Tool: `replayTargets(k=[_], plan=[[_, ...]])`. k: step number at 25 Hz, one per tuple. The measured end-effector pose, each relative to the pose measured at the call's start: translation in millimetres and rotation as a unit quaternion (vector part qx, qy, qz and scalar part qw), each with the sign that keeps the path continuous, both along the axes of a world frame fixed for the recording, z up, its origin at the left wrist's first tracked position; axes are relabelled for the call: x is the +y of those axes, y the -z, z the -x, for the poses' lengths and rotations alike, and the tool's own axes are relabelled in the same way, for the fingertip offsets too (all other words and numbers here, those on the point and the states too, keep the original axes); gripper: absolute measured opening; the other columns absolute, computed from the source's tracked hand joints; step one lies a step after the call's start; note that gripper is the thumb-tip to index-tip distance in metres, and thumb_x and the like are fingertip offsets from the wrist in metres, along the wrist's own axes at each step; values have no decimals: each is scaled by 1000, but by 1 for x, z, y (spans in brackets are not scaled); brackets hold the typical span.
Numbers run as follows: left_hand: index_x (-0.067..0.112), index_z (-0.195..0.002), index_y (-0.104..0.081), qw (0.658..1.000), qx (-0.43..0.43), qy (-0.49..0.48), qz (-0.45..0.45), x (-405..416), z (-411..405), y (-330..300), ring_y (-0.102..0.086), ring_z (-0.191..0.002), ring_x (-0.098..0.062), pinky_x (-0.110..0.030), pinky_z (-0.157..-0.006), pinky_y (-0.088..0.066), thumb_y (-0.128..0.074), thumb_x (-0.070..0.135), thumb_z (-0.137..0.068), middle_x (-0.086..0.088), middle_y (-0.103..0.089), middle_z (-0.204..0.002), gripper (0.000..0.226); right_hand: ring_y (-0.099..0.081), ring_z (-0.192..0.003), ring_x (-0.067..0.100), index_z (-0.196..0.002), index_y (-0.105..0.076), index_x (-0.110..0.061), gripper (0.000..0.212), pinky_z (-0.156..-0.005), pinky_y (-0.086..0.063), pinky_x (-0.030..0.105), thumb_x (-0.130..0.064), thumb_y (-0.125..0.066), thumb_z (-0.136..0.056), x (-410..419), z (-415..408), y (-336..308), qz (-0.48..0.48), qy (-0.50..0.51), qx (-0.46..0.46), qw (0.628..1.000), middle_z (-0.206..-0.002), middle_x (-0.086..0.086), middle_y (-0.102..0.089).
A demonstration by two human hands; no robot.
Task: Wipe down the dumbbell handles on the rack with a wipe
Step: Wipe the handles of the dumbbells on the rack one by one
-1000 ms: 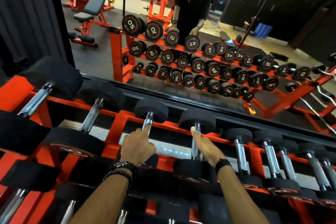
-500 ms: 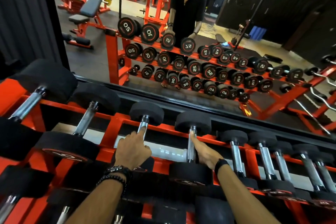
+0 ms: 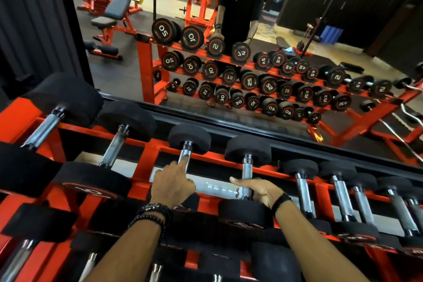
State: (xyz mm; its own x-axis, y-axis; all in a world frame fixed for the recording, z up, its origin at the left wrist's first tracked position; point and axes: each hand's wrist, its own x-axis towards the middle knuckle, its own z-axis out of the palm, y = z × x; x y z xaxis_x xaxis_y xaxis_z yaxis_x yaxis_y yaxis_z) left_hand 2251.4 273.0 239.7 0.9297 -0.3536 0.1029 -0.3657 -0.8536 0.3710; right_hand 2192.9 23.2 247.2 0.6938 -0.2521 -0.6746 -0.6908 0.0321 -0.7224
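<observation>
Black-ended dumbbells with chrome handles lie in a row on the red rack (image 3: 146, 155). My left hand (image 3: 171, 184) sits over one dumbbell handle (image 3: 185, 152). Its index finger lies straight along the chrome and the other fingers are curled in. To the right, my right hand (image 3: 256, 189) grips the near end of the neighbouring dumbbell handle (image 3: 247, 167), thumb out to the left and fingers wrapped round the bar. No wipe shows in either hand.
A mirror (image 3: 229, 75) behind the rack reflects a person in black, more rows of dumbbells and a bench (image 3: 114, 9). Larger dumbbells (image 3: 114, 144) lie to the left and smaller ones (image 3: 338, 190) to the right. A lower tier sits close beneath my forearms.
My right hand has gone from lying flat beside the handle to wrapping around its near end, sliding toward me. My left index finger stays on its handle.
</observation>
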Motion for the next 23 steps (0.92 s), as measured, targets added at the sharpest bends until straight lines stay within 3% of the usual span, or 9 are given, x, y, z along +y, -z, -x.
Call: replayTargets(k=[3,6,10,13,15,18,21,23], plan=[[23,-152,-31,1000,5,3,-6,1,-2,-1,-59,-89,-25,-39,-80,-50,-52,32,-82,-3,-56,-96,74,-66,-100,24,-109,-64,4,98,-92,-54,37,-31,-102,-26,-2,-5,7,111,-34,15,993,-106,11,-71],[24,-150,-33,1000,11,-2,2,1,-1,-1,-59,-90,-26,-38,-80,-49,-53,32,-82,-3,-57,-96,72,-62,-96,23,-105,-53,-3,70,-76,-56,32,-13,-92,-47,8,-2,-2,217,-76,21,973,-103,9,-64],[24,-151,-33,1000,14,-2,19,2,0,-2,-59,-91,-25,-38,-79,-47,-53,31,-82,-3,-58,-98,72,-65,-87,22,-109,-52,-6,60,-71,-56,31,-10,-86,-60,7,11,-18,272,-111,19,955,-100,10,-65],[23,-150,-35,1000,7,-8,21,1,-1,0,-59,-89,-26,-38,-78,-49,-55,31,-81,-3,-59,-97,72,-57,-89,21,-124,-44,-6,77,-64,-46,26,-14,-90,-63,-14,23,-19,260,-110,15,959,-107,10,-60],[23,-148,-37,1000,3,-8,15,1,-1,1,-59,-87,-26,-37,-76,-48,-55,31,-81,-3,-58,-94,70,-55,-75,15,-134,-42,-2,85,-54,-42,20,-17,-90,-66,-21,31,-19,267,-95,8,959,-96,7,-59],[22,-144,-40,1000,-2,-11,16,1,-1,1,-61,-88,-27,-36,-73,-44,-54,31,-80,-3,-59,-93,67,-56,-68,12,-129,-48,5,74,-52,-45,16,-10,-88,-68,-20,31,-12,261,-68,22,963,-93,10,-61],[22,-144,-41,1000,-10,-15,14,0,-2,3,-60,-85,-26,-34,-70,-40,-54,31,-80,-3,-58,-91,66,-51,-56,11,-129,-48,5,74,-39,-38,15,1,-86,-66,-20,21,-16,271,-55,41,960,-86,12,-54],[22,-144,-41,1000,-13,-16,10,-1,-2,3,-60,-85,-27,-35,-70,-41,-53,30,-79,-3,-57,-90,66,-61,-71,22,-127,-54,4,60,-51,-45,17,4,-77,-72,-18,16,-14,340,-58,45,938,-93,17,-59]])
